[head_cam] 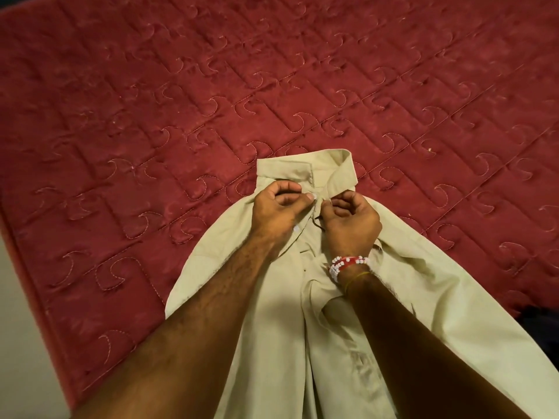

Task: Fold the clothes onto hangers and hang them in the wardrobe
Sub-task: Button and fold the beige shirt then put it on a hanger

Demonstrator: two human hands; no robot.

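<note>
Head view, looking down.

- Far left: a pale, smooth strip (18,297) is seen along the bed's edge. What it is cannot be told.
- A dark red quilted bedspread (151,86) is spread across nearly the whole frame. The cloth is matte and stitched into slanted rectangular blocks. Each block is marked with a curled, hook-shaped motif in lighter thread.
- The shirt (453,322) is laid front up on the bedspread, lower centre. Its body is cut off by the bottom edge. The fabric is thin, woven, pale beige-green and softly creased.
- The collar (290,167) is pointed away from the person. It is stiffer than the body, folded down, with pointed tips.
- A small round white button (296,228) is seen on the left front edge.
- The left hand (278,207) is curled. The left front edge is pinched between thumb and forefinger just below the collar, at a second white button (313,195).
- The right hand (351,222) is held just beside it, fingertips nearly meeting. It is also curled, and the opposite front edge is pinched in it.
- A bracelet (348,264) of small round white and red beads is wound round the right wrist. A thin yellow thread (358,277) is tied just behind it.
- Far right, low: a dark shapeless mass (541,322) is seen at the frame edge beside the shirt, too dim to identify.
</note>
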